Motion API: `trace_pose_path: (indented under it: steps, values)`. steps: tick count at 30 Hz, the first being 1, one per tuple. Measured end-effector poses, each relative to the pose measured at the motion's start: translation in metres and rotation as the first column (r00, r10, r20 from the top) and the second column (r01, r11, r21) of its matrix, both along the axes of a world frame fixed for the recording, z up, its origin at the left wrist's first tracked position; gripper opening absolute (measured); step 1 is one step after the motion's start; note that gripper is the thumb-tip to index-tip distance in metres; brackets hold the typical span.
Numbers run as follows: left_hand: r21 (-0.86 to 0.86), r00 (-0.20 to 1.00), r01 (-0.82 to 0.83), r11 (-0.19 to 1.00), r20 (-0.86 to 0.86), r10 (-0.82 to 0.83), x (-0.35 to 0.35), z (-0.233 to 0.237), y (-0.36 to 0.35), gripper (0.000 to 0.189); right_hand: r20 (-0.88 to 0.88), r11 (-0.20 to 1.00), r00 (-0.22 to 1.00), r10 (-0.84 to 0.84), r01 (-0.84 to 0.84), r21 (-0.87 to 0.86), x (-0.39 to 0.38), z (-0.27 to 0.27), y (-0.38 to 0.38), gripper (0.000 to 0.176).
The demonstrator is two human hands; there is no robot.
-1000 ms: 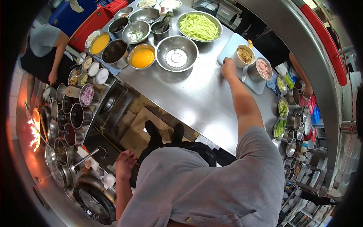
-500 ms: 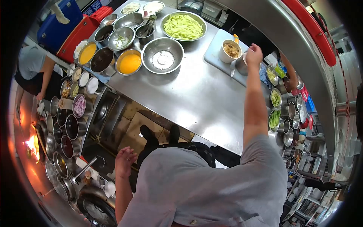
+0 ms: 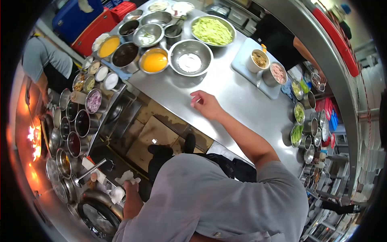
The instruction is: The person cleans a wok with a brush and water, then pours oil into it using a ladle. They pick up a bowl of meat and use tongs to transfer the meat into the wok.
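Observation:
My right hand (image 3: 206, 104) is over the steel table (image 3: 242, 121), short of the wide steel bowl (image 3: 190, 57), with fingers loosely curled, apart and nothing visible in them. Low on the left, my left hand (image 3: 131, 189) is at a crumpled white cloth (image 3: 127, 176) and appears to grip it; its fingers are mostly hidden. On the blue cutting board (image 3: 241, 64) stand a white cup of brownish food (image 3: 257, 60) and a steel pot of pale pink chopped food (image 3: 275, 75).
Bowls of yellow liquid (image 3: 155, 61) and green strips (image 3: 213, 31) stand at the back. Sauce pots (image 3: 83, 123) line the left beside flames (image 3: 35, 139). A co-worker (image 3: 50, 56) is at far left; another person's arm (image 3: 307, 52) reaches in at right.
My right hand has moved left and nearer, away from the steel pot, uncovering its contents. My left hand has gone down to the white cloth. The flames have shifted.

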State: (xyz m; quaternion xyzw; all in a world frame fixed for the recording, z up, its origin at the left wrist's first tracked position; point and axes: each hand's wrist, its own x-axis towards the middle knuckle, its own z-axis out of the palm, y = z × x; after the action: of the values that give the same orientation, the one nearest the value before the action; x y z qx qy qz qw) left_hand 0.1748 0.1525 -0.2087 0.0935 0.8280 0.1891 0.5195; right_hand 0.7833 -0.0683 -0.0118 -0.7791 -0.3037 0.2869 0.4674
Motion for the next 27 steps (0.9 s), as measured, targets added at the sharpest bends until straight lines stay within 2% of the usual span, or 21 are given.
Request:
trace_pose_path:
  steps: [1,3,4,5,6,7,8,9,10,11,13,14,17,19,20,21,22,23,24,25,27]
  values:
    - [0.007,1.000,-0.025,1.000,0.010,0.024,-0.010,-0.001,0.005,0.047,-0.011,0.998,0.998,0.065,-0.065,0.003,-0.010,0.001,0.016,0.037]
    - [-0.071,0.957,-0.087,0.994,0.270,0.103,-0.040,-0.001,0.021,0.048,-0.006,0.990,0.991,0.133,-0.132,0.056,-0.031,0.001,0.046,0.036]
    - [-0.054,0.951,-0.123,0.991,0.278,0.133,-0.053,-0.012,0.026,0.048,-0.010,0.978,0.978,0.208,-0.208,0.024,-0.039,0.002,0.066,0.036]
    - [-0.025,0.839,-0.207,0.978,0.510,0.191,-0.065,-0.034,0.030,0.049,-0.019,0.957,0.957,0.290,-0.290,-0.004,-0.050,0.002,0.090,0.036]
    - [-0.005,0.671,-0.298,0.955,0.710,0.213,-0.079,-0.057,0.034,0.049,-0.012,0.942,0.942,0.335,-0.335,-0.008,-0.066,0.003,0.114,0.036]
    - [-0.138,0.723,-0.390,0.910,0.565,0.396,-0.092,-0.084,0.044,0.048,-0.010,0.919,0.919,0.394,-0.394,0.014,-0.084,0.001,0.141,0.036]
    - [-0.097,0.827,-0.414,0.905,0.374,0.419,-0.071,-0.069,0.040,0.044,0.003,0.879,0.879,0.476,-0.476,-0.033,-0.105,-0.004,0.169,0.037]
    - [-0.127,0.715,-0.469,0.874,0.526,0.460,-0.093,-0.117,0.040,0.050,0.017,0.831,0.833,0.553,-0.550,-0.084,-0.125,-0.006,0.198,0.038]
    - [-0.101,0.728,-0.424,0.900,0.553,0.405,-0.083,-0.112,0.032,0.053,-0.071,0.737,0.758,0.648,-0.648,-0.192,-0.148,0.009,0.227,0.044]
    - [-0.098,0.704,-0.466,0.879,0.561,0.436,-0.075,-0.104,0.030,0.053,-0.062,0.707,0.727,0.684,-0.681,-0.192,-0.172,0.004,0.254,0.044]
    - [-0.330,0.571,-0.676,0.659,0.332,0.751,-0.055,-0.095,0.027,0.053,0.139,0.550,0.535,0.833,-0.827,-0.114,-0.223,-0.018,0.301,0.045]
    - [-0.340,0.527,-0.704,0.623,0.338,0.780,-0.049,-0.093,0.023,0.053,0.104,0.491,0.480,0.871,-0.857,-0.153,-0.250,-0.019,0.320,0.048]
    - [-0.130,0.610,-0.698,0.704,0.407,0.680,-0.036,-0.089,0.004,0.058,0.013,0.314,0.319,0.948,-0.923,-0.224,-0.330,-0.035,0.363,0.045]
    - [0.022,0.660,-0.701,0.712,0.396,0.638,-0.026,-0.079,-0.010,0.062,0.040,0.132,0.125,0.991,-0.951,-0.281,-0.373,-0.062,0.373,0.048]
    - [0.106,0.689,-0.695,0.711,0.379,0.618,-0.018,-0.070,-0.016,0.064,0.084,0.035,0.007,0.996,-0.944,-0.328,-0.395,-0.077,0.382,0.052]
    - [0.165,0.655,-0.723,0.671,0.471,0.591,-0.005,-0.029,-0.014,0.059,0.079,-0.043,-0.072,0.994,-0.946,-0.320,-0.415,-0.092,0.385,0.052]
    - [0.141,0.716,-0.688,0.712,0.291,0.635,-0.001,-0.040,-0.015,0.049,0.089,-0.111,-0.159,0.983,-0.909,-0.401,-0.430,-0.107,0.383,0.051]
    - [0.156,0.605,-0.744,0.650,0.570,0.556,0.000,-0.024,-0.021,0.044,0.097,-0.169,-0.244,0.965,-0.861,-0.479,-0.443,-0.124,0.379,0.050]
    - [0.125,0.446,-0.773,0.622,0.805,0.392,-0.003,-0.030,-0.031,0.043,0.170,-0.200,-0.337,0.926,-0.819,-0.537,-0.454,-0.140,0.374,0.051]
    - [0.136,0.337,-0.830,0.542,0.895,0.292,0.001,-0.020,-0.036,0.049,0.239,-0.223,-0.432,0.870,-0.776,-0.590,-0.465,-0.158,0.366,0.052]
    - [0.021,0.145,-0.853,0.521,0.969,0.200,0.000,-0.001,-0.049,0.046,-0.106,-0.259,-0.244,0.964,-0.766,-0.588,-0.482,-0.198,0.352,0.045]
